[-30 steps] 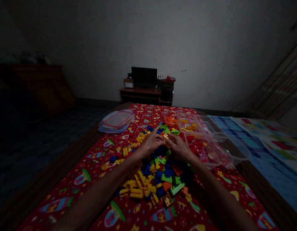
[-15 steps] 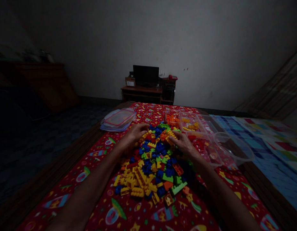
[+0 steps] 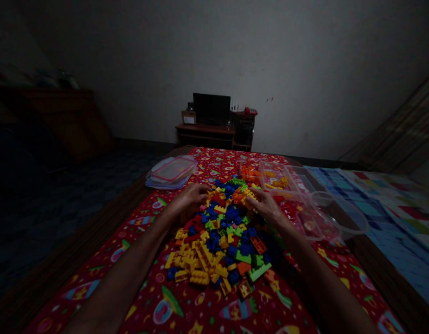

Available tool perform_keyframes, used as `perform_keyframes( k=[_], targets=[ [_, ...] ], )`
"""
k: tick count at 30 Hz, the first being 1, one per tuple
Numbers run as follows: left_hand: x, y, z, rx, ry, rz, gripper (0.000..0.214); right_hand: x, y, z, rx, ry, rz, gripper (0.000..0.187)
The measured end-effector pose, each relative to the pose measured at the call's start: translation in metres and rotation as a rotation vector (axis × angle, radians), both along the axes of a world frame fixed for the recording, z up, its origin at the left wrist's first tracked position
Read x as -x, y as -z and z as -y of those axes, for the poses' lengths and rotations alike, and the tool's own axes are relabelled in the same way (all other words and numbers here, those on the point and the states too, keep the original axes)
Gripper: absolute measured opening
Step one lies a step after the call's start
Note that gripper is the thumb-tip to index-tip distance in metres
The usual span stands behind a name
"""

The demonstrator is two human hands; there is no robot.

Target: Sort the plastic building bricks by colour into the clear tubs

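A loose pile of plastic toy bricks (image 3: 214,236) in yellow, blue, green, red and orange spreads across the red patterned cloth (image 3: 196,306). My left hand (image 3: 193,195) is at the pile's far left edge, its fingers curled inward; what is between the fingertips, if anything, is too small to make out. On the other side, my right hand (image 3: 267,205) has its thumb and fingers closed around yellow toy bricks (image 3: 248,195). Orange bricks (image 3: 238,196) lie right beside them, and I cannot tell whether they are held too.
Clear containers on the right hold orange bricks (image 3: 251,174), yellow bricks (image 3: 278,182) and red bricks (image 3: 289,211). A round clear tub (image 3: 351,215) stands at the right edge. Stacked lids (image 3: 172,170) lie at the far left. A monitor (image 3: 212,109) sits on a desk beyond.
My left hand has drawn slightly back toward me and its fingers have come closer together. The right hand stays at the yellow bricks with little movement.
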State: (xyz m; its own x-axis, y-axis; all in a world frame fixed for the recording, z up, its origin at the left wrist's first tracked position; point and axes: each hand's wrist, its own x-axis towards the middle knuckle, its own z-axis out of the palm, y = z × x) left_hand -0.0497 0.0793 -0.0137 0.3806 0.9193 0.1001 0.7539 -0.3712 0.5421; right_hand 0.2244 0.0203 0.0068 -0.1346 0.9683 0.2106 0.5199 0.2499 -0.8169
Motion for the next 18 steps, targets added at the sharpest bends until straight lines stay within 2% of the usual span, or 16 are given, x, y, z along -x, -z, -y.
perform_keyframes(
  k=[5,11,15,18],
  targets=[
    [-0.001,-0.004,0.002,0.012,-0.028,0.132,0.043,-0.003,0.0,-0.002,0.008,0.042,-0.044,0.049],
    [-0.023,-0.018,0.02,0.027,0.124,0.183,0.038,-0.007,-0.008,0.001,0.026,0.038,-0.073,0.04],
    [-0.037,-0.024,0.033,0.076,0.324,0.084,0.021,-0.008,-0.007,0.0,0.022,0.042,-0.088,0.043],
    [-0.041,-0.023,0.039,0.013,0.267,0.011,0.019,-0.008,-0.004,-0.002,0.01,0.038,-0.092,0.046]
  ],
)
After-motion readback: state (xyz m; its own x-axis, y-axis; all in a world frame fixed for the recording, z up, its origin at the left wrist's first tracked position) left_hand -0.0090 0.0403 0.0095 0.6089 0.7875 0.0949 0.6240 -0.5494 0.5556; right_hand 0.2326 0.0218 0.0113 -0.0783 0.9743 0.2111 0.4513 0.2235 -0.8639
